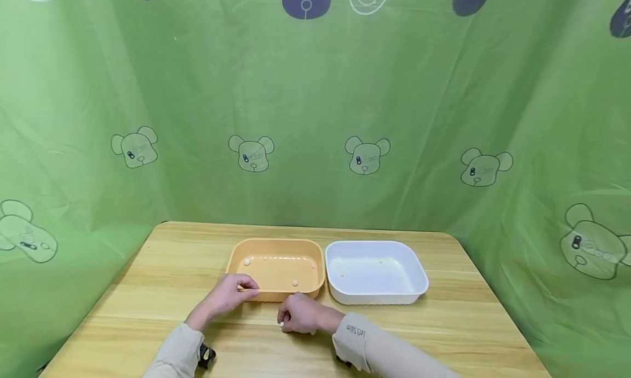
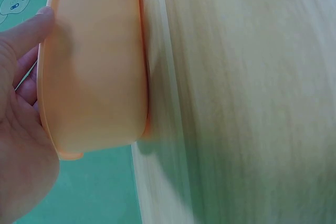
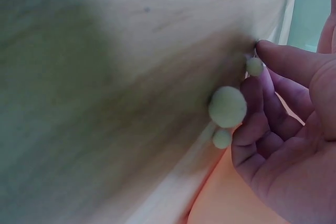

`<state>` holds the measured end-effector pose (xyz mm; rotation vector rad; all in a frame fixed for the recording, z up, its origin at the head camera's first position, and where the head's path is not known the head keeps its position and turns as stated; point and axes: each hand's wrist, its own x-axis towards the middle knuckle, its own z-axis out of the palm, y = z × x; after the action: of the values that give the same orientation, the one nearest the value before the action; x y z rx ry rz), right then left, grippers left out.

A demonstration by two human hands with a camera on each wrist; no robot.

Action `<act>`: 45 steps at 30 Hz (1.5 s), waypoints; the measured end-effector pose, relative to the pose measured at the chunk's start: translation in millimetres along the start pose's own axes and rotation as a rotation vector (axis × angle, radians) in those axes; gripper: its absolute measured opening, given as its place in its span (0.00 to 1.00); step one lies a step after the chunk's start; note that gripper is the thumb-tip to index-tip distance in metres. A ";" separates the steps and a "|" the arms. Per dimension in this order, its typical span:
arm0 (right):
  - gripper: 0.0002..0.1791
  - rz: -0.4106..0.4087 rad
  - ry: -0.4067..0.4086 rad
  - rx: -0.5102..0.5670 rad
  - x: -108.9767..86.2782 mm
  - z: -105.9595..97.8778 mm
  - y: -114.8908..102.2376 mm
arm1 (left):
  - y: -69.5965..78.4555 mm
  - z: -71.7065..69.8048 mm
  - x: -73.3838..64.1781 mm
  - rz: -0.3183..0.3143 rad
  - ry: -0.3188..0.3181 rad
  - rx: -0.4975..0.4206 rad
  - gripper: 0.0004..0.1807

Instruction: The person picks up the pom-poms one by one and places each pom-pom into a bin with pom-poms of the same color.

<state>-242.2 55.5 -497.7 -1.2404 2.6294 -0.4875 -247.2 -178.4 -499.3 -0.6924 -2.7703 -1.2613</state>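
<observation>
the right hand (image 1: 300, 313) pinched a small ball (image 3: 254, 67) between thumb and finger, just on the near side of the orange tray (image 1: 269, 296), whose long side ran left to right; the left hand (image 1: 228, 293) gripped that tray's near edge.

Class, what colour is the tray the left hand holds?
The tray is light orange, clearest from the head.

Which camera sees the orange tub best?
The head view, because almost the whole orange tub shows there, even its inside with little balls. The left wrist view gives mostly its outside, close up; the right wrist view, just a part.
</observation>
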 end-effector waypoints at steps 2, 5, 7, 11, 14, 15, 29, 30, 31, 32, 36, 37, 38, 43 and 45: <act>0.05 0.006 -0.002 0.011 0.4 0.6 0.5 | 0.0 0.0 0.4 0.000 0.000 -0.001 0.04; 0.05 0.015 -0.007 0.023 1.4 1.0 1.2 | 0.1 -1.0 0.8 0.001 -0.002 -0.006 0.04; 0.05 0.018 -0.010 0.025 2.1 0.9 1.7 | 0.1 -1.8 1.0 -0.002 -0.002 -0.008 0.03; 0.04 0.004 -0.013 0.032 2.3 0.8 2.3 | -0.3 -1.8 0.7 0.002 0.000 -0.003 0.03; 0.04 -0.019 -0.009 0.058 1.7 0.7 3.2 | -1.3 -1.0 0.5 0.009 0.000 -0.006 0.03; 0.04 -0.028 -0.007 0.067 1.3 0.6 3.4 | -1.6 -0.8 0.4 0.008 0.000 -0.008 0.03; 0.03 -0.083 0.006 0.113 -4.7 -6.0 2.3 | -2.7 -0.3 1.0 0.003 -0.010 -0.001 0.04; 0.03 -0.079 0.006 0.124 -5.4 -7.3 2.0 | -2.4 -0.4 1.0 0.002 -0.011 -0.002 0.05; 0.03 -0.076 0.007 0.137 -6.3 -8.8 1.5 | -2.1 -0.4 1.0 0.001 -0.011 -0.002 0.05; 0.03 -0.071 0.006 0.149 -7.3 -10.4 1.0 | -1.9 -0.3 0.8 0.001 -0.011 -0.001 0.05; 0.03 -0.073 0.009 0.194 -12.0 -17.3 -0.5 | -0.7 -0.7 0.8 0.002 -0.012 0.003 0.04; 0.02 -0.078 0.012 0.197 -13.2 -18.9 -0.7 | -0.4 -0.9 0.8 0.002 -0.012 0.004 0.04; 0.02 -0.084 0.016 0.197 -14.4 -20.4 -0.9 | 0.0 -1.1 0.6 0.004 -0.011 0.006 0.04; 0.02 -0.089 0.034 0.192 -20.5 -28.2 -2.1 | -0.7 -0.8 0.4 0.012 -0.003 0.005 0.02; 0.03 -0.080 0.034 0.201 -22.9 -31.3 -2.9 | -1.8 -0.2 0.4 0.013 -0.002 0.004 0.02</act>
<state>-235.4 78.1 -466.8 -1.2858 2.4916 -0.7718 -248.3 -179.4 -500.3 -0.7112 -2.7640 -1.2535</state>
